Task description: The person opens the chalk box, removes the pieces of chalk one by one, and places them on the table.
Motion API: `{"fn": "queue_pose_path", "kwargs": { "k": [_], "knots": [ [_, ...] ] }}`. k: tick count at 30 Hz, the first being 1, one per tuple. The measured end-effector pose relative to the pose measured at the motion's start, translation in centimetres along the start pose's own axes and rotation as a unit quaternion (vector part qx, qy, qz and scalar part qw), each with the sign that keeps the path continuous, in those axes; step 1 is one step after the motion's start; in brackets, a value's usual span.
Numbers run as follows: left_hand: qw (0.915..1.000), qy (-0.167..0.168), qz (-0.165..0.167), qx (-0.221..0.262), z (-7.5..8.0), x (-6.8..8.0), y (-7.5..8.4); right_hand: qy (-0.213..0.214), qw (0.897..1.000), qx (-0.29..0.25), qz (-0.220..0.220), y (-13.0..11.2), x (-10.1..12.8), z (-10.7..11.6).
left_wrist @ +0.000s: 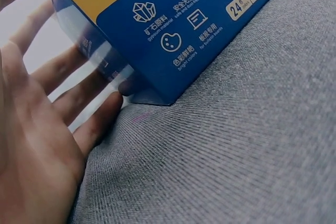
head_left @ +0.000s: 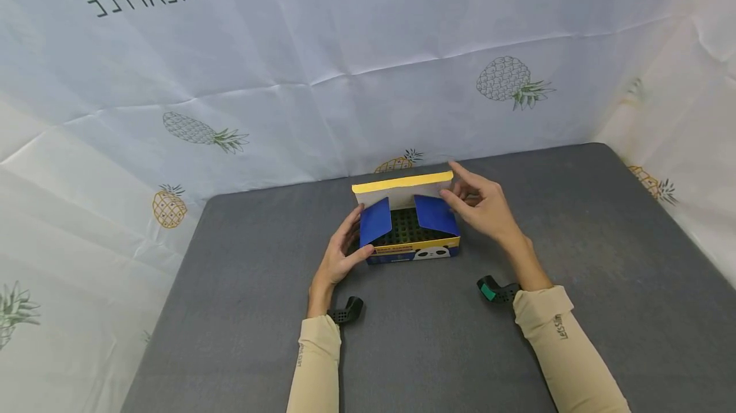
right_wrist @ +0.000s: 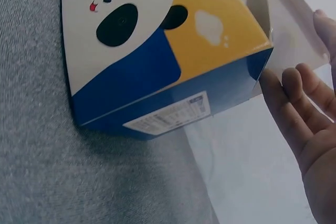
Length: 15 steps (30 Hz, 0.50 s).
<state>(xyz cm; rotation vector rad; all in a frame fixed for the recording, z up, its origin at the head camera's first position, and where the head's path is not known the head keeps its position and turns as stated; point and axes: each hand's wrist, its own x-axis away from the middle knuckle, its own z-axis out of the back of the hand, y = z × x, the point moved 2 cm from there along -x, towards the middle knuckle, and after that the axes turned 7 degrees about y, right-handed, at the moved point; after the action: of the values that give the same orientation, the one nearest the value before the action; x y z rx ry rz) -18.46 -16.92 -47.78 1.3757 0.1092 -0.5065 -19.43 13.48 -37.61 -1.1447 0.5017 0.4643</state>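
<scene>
A blue and yellow cardboard chalk box [head_left: 414,252] with a panda on its front stands on the grey table. Its lid [head_left: 402,186] is raised at the back, and two blue side flaps [head_left: 376,220] lean over the opening. Between the flaps shows a dark insert [head_left: 405,227] with rows of holes. My left hand [head_left: 339,256] holds the box's left end, thumb at the front corner and fingers along the side [left_wrist: 58,93]. My right hand [head_left: 483,205] is at the lid's right edge, index finger extended and thumb near the lid; its fingertips [right_wrist: 273,85] are close to the box's corner.
The grey table [head_left: 259,336] meets a white curtain [head_left: 345,29] printed with pineapples behind and at both sides. Black wrist devices [head_left: 347,311] are worn below both hands. A white label [right_wrist: 173,114] is on the box's right end.
</scene>
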Motion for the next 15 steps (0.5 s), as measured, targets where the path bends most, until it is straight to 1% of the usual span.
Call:
{"fn": "queue_pose_path", "kwargs": {
  "k": [3,5,7,8,10,13,15],
  "knots": [
    [0.9999,0.003,0.010,-0.011,-0.1,0.0,0.0,-0.011,1.000,-0.006,-0.016,0.5,0.2,0.1],
    [0.9997,0.006,0.018,-0.017,-0.1,0.0,0.0,-0.011,0.999,-0.021,-0.026,1.0,0.4,0.2],
    [0.9995,0.008,0.021,-0.024,-0.2,-0.1,0.0,-0.027,0.998,-0.035,-0.033,1.5,0.6,0.2],
    [0.9994,0.009,0.022,-0.026,-0.2,-0.1,0.0,-0.045,0.998,-0.041,-0.036,2.2,0.8,0.2],
    [0.9991,0.011,0.026,-0.032,-0.2,-0.1,0.1,-0.102,0.993,-0.046,-0.048,3.7,1.1,0.2],
    [0.9987,0.013,0.030,-0.038,-0.3,-0.2,0.1,-0.200,0.977,-0.027,-0.073,5.8,1.6,0.2],
    [0.9984,0.014,0.035,-0.041,-0.3,-0.2,0.1,-0.242,0.966,-0.013,-0.093,6.7,1.8,0.2]
  ]
}}
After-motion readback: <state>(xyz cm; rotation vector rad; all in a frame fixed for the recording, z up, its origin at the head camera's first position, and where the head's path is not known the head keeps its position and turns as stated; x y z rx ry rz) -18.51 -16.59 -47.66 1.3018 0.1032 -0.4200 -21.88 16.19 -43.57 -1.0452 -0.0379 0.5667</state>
